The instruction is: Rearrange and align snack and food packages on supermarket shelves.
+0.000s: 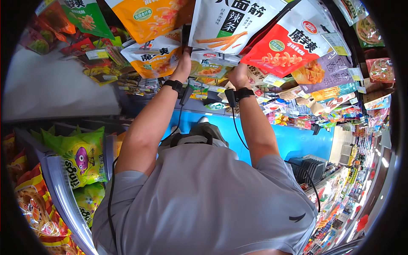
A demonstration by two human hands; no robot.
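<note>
My left hand [183,67] reaches up at the lower left edge of a white pouch of spicy strips [223,27]. Its fingertips are hidden, so its grip does not show. To the right, my right hand [238,76] is raised under that pouch's lower right corner, beside a red-and-white snack pouch [280,47]; packaging covers its fingers. Behind and between my hands hangs a green-and-white snack pouch [210,65]. An orange-and-white pouch [154,57] is just left of my left hand. Both wrists wear black straps with cabled devices.
Hanging snack packets with price tags [274,80] crowd the rack ahead. Green puffed-snack bags [84,156] fill a shelf at left, behind a clear shelf edge [65,188]. Black cables run along both arms. Dark stacked baskets [307,170] stand right on the blue floor [287,140].
</note>
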